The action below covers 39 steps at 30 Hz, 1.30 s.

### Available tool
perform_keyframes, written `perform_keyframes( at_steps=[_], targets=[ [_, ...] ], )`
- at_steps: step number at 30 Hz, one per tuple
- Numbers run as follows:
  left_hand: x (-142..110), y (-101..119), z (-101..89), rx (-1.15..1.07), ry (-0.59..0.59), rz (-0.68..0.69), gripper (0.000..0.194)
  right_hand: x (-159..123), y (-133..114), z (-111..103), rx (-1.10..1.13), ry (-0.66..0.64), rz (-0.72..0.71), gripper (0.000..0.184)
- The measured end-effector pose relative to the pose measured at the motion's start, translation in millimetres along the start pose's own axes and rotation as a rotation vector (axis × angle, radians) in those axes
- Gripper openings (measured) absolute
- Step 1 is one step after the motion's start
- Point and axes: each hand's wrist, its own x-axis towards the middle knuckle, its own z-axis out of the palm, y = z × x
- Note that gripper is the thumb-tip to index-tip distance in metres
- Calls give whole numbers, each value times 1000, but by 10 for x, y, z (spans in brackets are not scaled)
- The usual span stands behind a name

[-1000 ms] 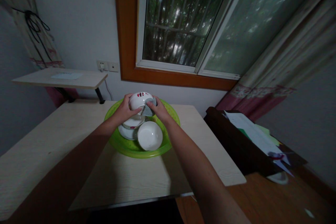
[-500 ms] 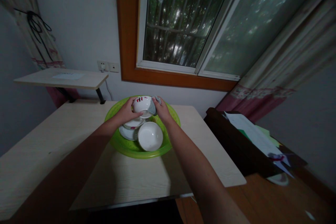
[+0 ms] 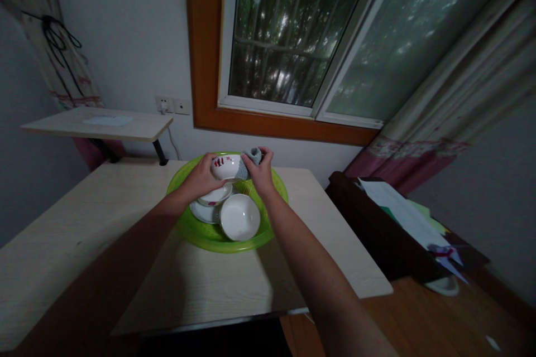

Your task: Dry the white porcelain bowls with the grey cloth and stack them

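Note:
Above a green basin (image 3: pixel 196 240) I hold up a white bowl (image 3: pixel 226 169) with red and black marks on its outside. My left hand (image 3: pixel 202 179) grips its left side, thumb underneath. My right hand (image 3: pixel 260 169) pinches a grey cloth (image 3: pixel 244 169) that lies against the bowl's right side and stands up folded above the fingers. In the basin, a second white bowl (image 3: pixel 240 217) leans with its inside toward me. Left of it, another bowl (image 3: pixel 216 196) rests over a white plate (image 3: pixel 204 213), partly hidden by the held bowl and my left hand.
The basin stands on a pale wooden table (image 3: pixel 326 245). A small raised shelf (image 3: pixel 104 125) with a paper on it is at the back left. Papers (image 3: pixel 397 212) lie on a dark piece of furniture to the right. A window (image 3: pixel 288 33) is behind the table.
My right hand has moved slightly up and to the right with the cloth, and more cloth shows above the fingers. The held bowl has tilted, showing less of its underside.

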Motion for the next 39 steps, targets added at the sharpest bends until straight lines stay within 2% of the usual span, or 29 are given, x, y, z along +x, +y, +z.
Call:
perform_keyframes(
  at_steps=[4,7,9,23,28,33,35,39],
  targets=[
    [3,-13,9,3,26,-38,65,10,20,0,-69,42,-73,50],
    [4,-17,14,-4,36,-38,66,11,15,-8,-120,-25,-130,34],
    [4,-13,11,1,38,-37,66,12,9,-16,-120,-72,-121,29],
    [7,-31,25,12,42,-34,69,36,53,-40,-257,3,-128,33],
    [5,-16,13,22,29,-43,67,39,15,-71,-225,46,-22,36],
    [6,-8,9,12,22,-55,68,42,35,-77,-221,57,92,29],
    [7,-2,6,14,27,-58,67,38,21,-78,-193,29,49,27],
    [6,-1,12,19,32,-39,65,21,-36,-75,-161,-24,-153,24]
  ],
)
